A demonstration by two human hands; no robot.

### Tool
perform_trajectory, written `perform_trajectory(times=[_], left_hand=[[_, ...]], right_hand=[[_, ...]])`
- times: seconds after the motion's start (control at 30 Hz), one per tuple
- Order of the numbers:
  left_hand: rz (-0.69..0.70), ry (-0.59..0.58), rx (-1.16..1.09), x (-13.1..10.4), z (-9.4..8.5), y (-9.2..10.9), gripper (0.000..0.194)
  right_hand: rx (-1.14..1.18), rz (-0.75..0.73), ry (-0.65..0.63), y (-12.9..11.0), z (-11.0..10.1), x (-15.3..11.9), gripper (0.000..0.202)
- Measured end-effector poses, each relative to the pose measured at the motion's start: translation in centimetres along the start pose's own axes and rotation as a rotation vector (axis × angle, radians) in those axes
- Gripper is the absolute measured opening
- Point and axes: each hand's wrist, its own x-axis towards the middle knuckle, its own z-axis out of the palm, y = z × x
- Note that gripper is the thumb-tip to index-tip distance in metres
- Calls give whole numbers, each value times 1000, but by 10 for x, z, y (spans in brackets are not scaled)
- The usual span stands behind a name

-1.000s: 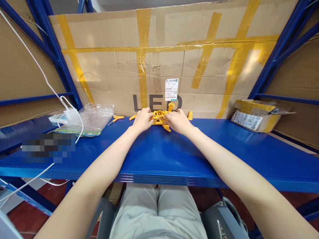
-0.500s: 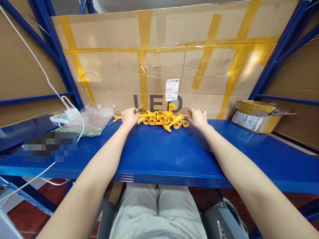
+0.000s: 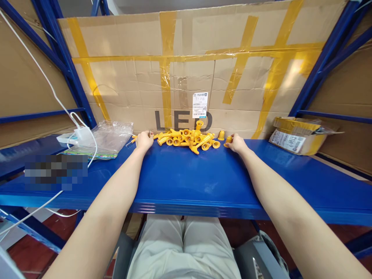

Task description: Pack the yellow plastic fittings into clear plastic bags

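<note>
A heap of yellow plastic parts, several of them cup-shaped with flared rims, lies at the back of the blue shelf. To the right of the heap, my right hand pinches a small yellow bell-shaped cap close to the shelf surface. Another yellow cap stands upright between that hand and the heap. At the heap's left end my left hand is closed, with a tiny dark or metallic bit showing at its fingertips. Thin wire coils and a yellow tip lie just left of it.
A taped cardboard sheet marked LED stands behind the heap. On the left are a clear plastic bag, a white plug with its cable and a blurred-out object. A small torn carton sits on the right.
My right hand has shifted right and down, and one yellow cap now stands upright beside the heap. My left hand has moved a little left and down, away from the heap.
</note>
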Motion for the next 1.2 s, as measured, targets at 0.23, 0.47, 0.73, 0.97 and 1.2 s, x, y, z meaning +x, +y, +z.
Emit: perform_trajectory(times=[0.23,0.47,0.73,0.97,1.2], left_hand=[[-24,30,-75,1,2,-3,25],[-77,-20,-177,4,2,-6,34],[-121,56,-242,8,3,-18,40],[-313,109,-257,13,6,-34,39],[-367,74,-263,18,13,-42,39]], right_hand=[[-104,-5,-50,-1,-4,-1,20],[-162,-63,-124,-3,-3,-1,17],[-164,-58,-166,-7,-3,-2,21],[-191,-96,-177,-5,-2,-1,21],[-194,-89,-180,-6,-2,-1,20]])
